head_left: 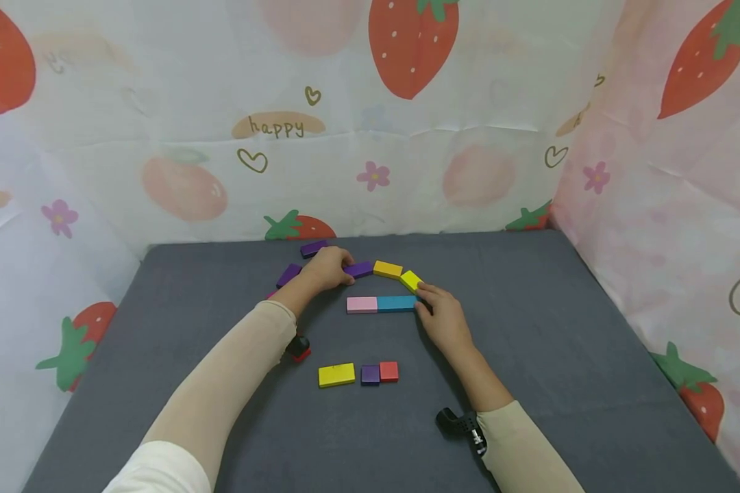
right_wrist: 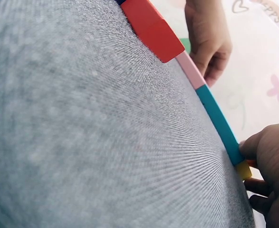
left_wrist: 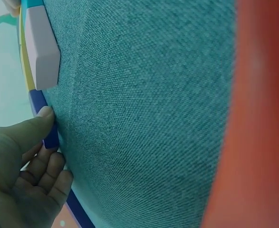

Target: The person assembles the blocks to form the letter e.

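Observation:
At the back of the table my left hand pinches a purple block by its left end; in the left wrist view the thumb lies on its near face. This block meets an orange-yellow block, and a yellow block continues the curve to the right. My right hand holds that yellow block between thumb and fingers; in the right wrist view its end shows past the blue block. In front of the curve, a pink block and a blue block lie end to end.
Two more purple blocks lie around the left hand. Nearer the front are a yellow block, a small purple block and a red block. Another red piece is partly hidden by the left wrist camera. Printed cloth stands behind.

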Tool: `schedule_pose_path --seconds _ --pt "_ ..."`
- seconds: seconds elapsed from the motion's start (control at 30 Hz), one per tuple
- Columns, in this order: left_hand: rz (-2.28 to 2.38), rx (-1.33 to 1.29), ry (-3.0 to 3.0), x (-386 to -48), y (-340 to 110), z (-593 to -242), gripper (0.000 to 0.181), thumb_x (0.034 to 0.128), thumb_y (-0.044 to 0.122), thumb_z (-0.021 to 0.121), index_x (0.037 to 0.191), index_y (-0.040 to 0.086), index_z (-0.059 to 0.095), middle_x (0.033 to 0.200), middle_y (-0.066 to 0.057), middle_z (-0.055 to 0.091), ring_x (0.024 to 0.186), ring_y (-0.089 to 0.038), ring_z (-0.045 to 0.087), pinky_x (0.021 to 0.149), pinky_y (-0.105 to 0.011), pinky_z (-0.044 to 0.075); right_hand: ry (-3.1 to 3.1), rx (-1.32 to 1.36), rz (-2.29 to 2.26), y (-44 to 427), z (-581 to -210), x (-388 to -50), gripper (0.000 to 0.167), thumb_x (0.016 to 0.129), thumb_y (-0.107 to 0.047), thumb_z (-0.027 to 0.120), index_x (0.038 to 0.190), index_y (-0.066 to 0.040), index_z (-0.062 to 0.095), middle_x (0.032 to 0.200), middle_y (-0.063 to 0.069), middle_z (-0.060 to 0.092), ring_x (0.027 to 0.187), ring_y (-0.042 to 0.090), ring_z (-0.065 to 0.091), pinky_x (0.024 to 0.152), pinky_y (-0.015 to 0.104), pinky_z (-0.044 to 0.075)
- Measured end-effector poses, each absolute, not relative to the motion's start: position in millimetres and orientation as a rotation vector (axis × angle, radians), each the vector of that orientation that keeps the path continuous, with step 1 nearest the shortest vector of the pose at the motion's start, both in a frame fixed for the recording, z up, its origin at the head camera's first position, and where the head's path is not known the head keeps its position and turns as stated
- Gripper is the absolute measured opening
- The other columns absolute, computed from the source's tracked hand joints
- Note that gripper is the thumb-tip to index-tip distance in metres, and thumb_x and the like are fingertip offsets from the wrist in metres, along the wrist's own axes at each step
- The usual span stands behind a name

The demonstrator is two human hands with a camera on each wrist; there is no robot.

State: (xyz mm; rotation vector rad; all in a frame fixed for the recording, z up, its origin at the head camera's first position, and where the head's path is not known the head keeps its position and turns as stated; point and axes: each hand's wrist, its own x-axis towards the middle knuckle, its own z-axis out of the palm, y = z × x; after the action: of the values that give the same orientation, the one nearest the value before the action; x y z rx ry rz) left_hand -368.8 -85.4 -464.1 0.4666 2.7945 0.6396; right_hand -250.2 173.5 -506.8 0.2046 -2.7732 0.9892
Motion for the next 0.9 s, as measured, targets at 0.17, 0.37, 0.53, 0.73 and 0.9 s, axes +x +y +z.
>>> schedule_pose_path --seconds 0.17,0.37,0.53,0.73,0.9 --pt "0.637 0.465 2.795 -368.9 -85.0 -461.7 0.042 0.0934 0.022 0.077 0.131 0.005 0.067 0.126 -0.012 0.068 0.117 -0.027 0.062 0.104 -0.043 0.049 -2.774 0.201 0.987 173.3 -505.4 -249.8 0.037 0.100 -0.016 0.068 0.135 -0.004 0.067 0.147 0.007 0.059 0.139 0.030 0.051 0.113 0.048 0.042" --pt "0.637 0.473 2.799 -371.9 -84.6 -466.0 0.042 0.0935 0.022 0.077 0.131 0.005 0.068 0.126 -0.012 0.068 0.116 -0.027 0.063 0.105 -0.042 0.049 -2.766 0.203 0.992 173.3 -505.8 -249.9 0.036 0.100 -0.016 0.068 0.134 -0.004 0.067 0.147 0.007 0.059 0.139 0.031 0.052 0.113 0.048 0.043" --pt "0.646 0.474 2.798 -373.8 -84.7 -468.6 0.041 0.0937 0.021 0.077 0.131 0.005 0.068 0.125 -0.012 0.068 0.115 -0.026 0.063 0.104 -0.043 0.049 -2.759 0.202 0.998 174.3 -507.7 -250.2 0.036 0.100 -0.015 0.068 0.134 -0.004 0.067 0.146 0.007 0.060 0.139 0.030 0.052 0.113 0.048 0.042" --pt "0.657 0.450 2.791 -373.3 -83.6 -465.3 0.041 0.0933 0.020 0.077 0.130 0.005 0.068 0.125 -0.013 0.069 0.115 -0.027 0.063 0.104 -0.043 0.049 -2.761 0.197 0.993 174.5 -507.8 -250.7 0.036 0.100 -0.016 0.068 0.134 -0.005 0.068 0.146 0.007 0.060 0.138 0.030 0.052 0.113 0.048 0.043" --pt "0.641 0.452 2.786 -374.4 -83.4 -464.8 0.042 0.0938 0.020 0.077 0.131 0.005 0.067 0.126 -0.013 0.068 0.115 -0.027 0.062 0.105 -0.043 0.049 -2.771 0.191 0.989 174.3 -506.6 -250.8 0.036 0.100 -0.017 0.068 0.134 -0.005 0.068 0.146 0.007 0.060 0.138 0.030 0.052 0.113 0.047 0.043"
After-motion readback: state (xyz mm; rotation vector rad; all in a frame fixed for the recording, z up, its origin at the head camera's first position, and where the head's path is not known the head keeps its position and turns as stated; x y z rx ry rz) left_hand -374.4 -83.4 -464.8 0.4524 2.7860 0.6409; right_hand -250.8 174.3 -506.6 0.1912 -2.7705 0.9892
